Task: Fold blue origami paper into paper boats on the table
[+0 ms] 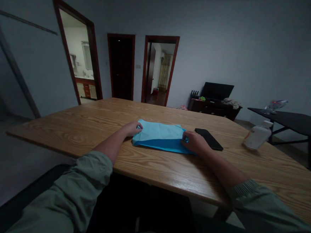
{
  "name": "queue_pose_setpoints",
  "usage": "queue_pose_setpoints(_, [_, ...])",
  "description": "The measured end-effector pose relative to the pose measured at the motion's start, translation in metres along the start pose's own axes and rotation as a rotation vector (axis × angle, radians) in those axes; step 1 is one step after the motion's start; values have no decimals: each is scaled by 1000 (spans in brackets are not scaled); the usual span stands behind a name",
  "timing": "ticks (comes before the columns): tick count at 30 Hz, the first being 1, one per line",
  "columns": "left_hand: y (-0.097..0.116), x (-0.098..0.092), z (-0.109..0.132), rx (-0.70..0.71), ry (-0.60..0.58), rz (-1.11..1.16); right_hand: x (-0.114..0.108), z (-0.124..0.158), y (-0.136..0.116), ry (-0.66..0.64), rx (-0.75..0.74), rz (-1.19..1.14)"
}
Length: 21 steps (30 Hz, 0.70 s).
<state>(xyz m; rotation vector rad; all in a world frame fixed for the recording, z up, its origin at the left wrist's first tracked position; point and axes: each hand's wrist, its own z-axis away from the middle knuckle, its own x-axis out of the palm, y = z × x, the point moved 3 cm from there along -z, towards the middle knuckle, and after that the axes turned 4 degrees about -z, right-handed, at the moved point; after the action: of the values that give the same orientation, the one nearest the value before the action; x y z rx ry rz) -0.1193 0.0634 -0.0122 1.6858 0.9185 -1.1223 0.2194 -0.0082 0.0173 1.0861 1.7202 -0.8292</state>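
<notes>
"Our green sleeves (59,191) sit closest; what's past them?"
"A folded blue sheet (158,131) lies between our left hand (130,129) and right hand (193,142). Our right pinches one edge; our left touches the other, but we can't tell whether it grips."
"The black phone (209,139)?"
"Beside our right hand."

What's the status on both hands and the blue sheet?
Left hand at left edge of blue sheet; right hand at its right edge. Sheet on table, two-toned. Black phone close beside right hand.
</notes>
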Motion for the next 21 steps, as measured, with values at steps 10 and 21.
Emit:
queue_pose_setpoints(10, [3,-2,2,-10,-5,5,-5,2,-8,-10,9,-4])
queue_pose_setpoints(21, [1,-2,2,-6,-7,-2,-10,0,6,-19,-12,-145])
